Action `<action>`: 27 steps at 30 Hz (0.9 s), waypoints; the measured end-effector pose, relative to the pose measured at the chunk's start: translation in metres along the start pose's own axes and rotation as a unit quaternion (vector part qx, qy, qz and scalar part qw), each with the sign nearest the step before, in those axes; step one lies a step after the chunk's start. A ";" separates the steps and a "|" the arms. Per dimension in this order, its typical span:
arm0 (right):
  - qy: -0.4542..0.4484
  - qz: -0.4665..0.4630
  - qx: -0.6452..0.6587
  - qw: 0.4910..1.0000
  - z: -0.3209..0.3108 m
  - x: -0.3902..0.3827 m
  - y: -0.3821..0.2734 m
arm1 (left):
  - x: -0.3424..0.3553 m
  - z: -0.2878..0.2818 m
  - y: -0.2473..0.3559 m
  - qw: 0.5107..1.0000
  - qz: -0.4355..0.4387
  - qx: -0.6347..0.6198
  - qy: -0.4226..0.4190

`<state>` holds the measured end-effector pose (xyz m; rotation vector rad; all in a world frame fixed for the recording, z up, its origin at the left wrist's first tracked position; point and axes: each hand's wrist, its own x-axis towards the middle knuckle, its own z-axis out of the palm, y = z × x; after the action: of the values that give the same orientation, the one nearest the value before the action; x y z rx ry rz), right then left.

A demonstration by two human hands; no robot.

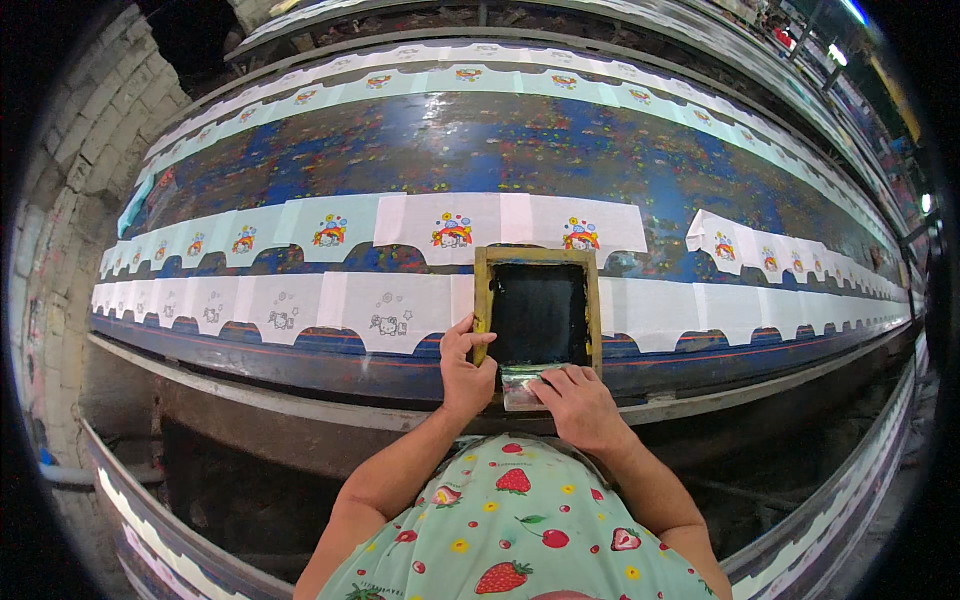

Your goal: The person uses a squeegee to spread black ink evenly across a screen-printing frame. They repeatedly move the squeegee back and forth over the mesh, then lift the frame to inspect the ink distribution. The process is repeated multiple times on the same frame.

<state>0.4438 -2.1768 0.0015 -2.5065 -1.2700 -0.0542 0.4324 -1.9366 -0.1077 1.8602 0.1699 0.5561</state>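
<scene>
A wooden screen-printing frame [482, 285] lies over a white fabric piece in the near row, its inner area covered with black ink. My left hand [466, 370] is closed on the frame's left side near its lower corner. In my right hand [582, 402] is a squeegee [519, 390], a flat pale blade held at the frame's near end, fingers pressed on top. To the left, white fabric pieces [355, 318] carry black outline prints of a cartoon figure. Fabric pieces [650, 310] to the frame's right show no print. The cloth under the frame is hidden.
Behind the near row, white and pale green pieces [420, 215] bear coloured rainbow prints. One piece [700, 228] at right has a lifted, folded edge. The long table [420, 140] is paint-spotted, with a rail [680, 408] along its near side. A block wall [85, 150] stands left.
</scene>
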 end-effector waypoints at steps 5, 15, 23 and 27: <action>-0.098 -0.011 0.039 0.994 -0.028 0.023 0.030 | -0.003 0.003 0.000 0.999 -0.027 0.041 -0.001; -0.085 0.042 0.028 0.995 -0.029 0.126 0.122 | 0.015 -0.017 -0.002 0.994 -0.073 -0.029 -0.075; -0.087 0.094 0.032 0.991 -0.024 0.135 0.121 | 0.030 -0.025 0.007 0.985 -0.125 -0.026 -0.114; -0.081 0.069 0.026 0.994 -0.014 0.107 0.096 | 0.031 -0.027 0.010 0.982 -0.138 -0.027 -0.125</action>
<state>0.5853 -2.1508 0.0081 -2.5901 -1.1375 0.2145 0.4456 -1.9050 -0.0822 1.7972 0.2376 0.1341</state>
